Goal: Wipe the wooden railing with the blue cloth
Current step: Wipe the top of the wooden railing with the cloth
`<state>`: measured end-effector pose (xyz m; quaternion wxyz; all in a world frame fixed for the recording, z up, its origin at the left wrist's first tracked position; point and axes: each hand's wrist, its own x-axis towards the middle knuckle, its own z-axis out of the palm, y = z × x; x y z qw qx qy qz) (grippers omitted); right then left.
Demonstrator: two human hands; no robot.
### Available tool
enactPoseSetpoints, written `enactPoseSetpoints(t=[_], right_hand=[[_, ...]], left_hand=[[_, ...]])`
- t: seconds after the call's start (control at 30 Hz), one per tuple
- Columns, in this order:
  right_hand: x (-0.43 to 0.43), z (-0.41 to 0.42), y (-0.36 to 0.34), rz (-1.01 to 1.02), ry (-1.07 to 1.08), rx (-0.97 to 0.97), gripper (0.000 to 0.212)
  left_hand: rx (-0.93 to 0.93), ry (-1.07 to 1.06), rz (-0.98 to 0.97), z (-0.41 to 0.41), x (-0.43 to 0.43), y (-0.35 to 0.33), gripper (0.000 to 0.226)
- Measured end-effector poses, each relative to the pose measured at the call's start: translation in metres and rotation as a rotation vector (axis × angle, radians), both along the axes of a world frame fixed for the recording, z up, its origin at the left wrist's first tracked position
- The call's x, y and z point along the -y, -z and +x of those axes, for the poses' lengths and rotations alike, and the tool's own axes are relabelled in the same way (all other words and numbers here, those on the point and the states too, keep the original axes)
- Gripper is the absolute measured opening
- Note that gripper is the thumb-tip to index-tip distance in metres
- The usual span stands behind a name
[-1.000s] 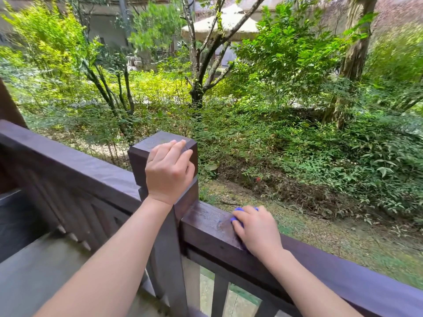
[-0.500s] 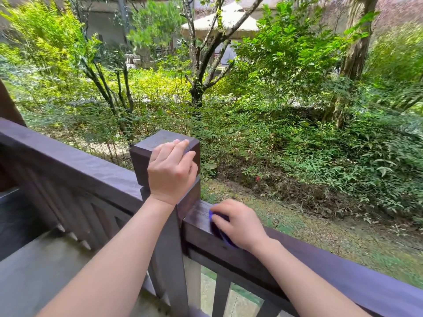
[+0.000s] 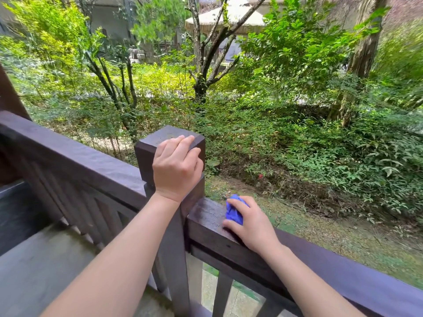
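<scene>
Now, change vs half a second back: right hand (image 3: 250,225) has slid a bit right along the rail, away from the post; more of the blue cloth (image 3: 234,210) shows now, earlier it was nearly hidden under the palm.
Change vs a second back: right hand is closer to the post than then; cloth peeks out on its left side instead of at the fingertips.
Left hand: left hand (image 3: 176,167) same spot as before, fingers curled over the top near edge of the square post cap (image 3: 160,138), clamped on it, forearm running down to the lower left.
Cloth look: bright blue, bunched and crumpled, small wad, only the part left of the fingers visible.
Cloth place: on top of the wooden railing (image 3: 206,218), right section, just right of the post, near the rail's far edge.
Cloth vs hands: under the right hand, fingers and thumb closed round it, palm pressing it onto the rail; well apart from the left hand, which is higher up on the post.
Railing look: dark brown wood, flat top rail; surface left of the cloth looks shiny, wet or just glossy, cannot tell.
Rail left section: left rail (image 3: 75,159) runs off to the upper left, no hand on it.
Background: garden shrubs (image 3: 297,138) beyond the rail.
</scene>
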<state>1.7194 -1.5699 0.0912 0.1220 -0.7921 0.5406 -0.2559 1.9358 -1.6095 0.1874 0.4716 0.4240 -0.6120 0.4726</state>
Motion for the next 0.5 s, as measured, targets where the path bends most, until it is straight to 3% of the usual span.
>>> enactPoseSetpoints(t=[0.17,0.33,0.5], right_hand=[[-0.003,0.034,0.006,-0.172,-0.278,-0.123,0.042],[0.039,0.032,-0.02,-0.065,0.057,-0.213,0.038],[-0.009,0.062,0.006,-0.221,-0.294,-0.119,0.034]], left_hand=[[0.0,-0.002,-0.014,0.0,0.0,0.001,0.025],[0.008,-0.009,-0.004,-0.001,-0.002,-0.001,0.026],[0.003,-0.006,-0.01,0.0,0.0,0.001,0.027]])
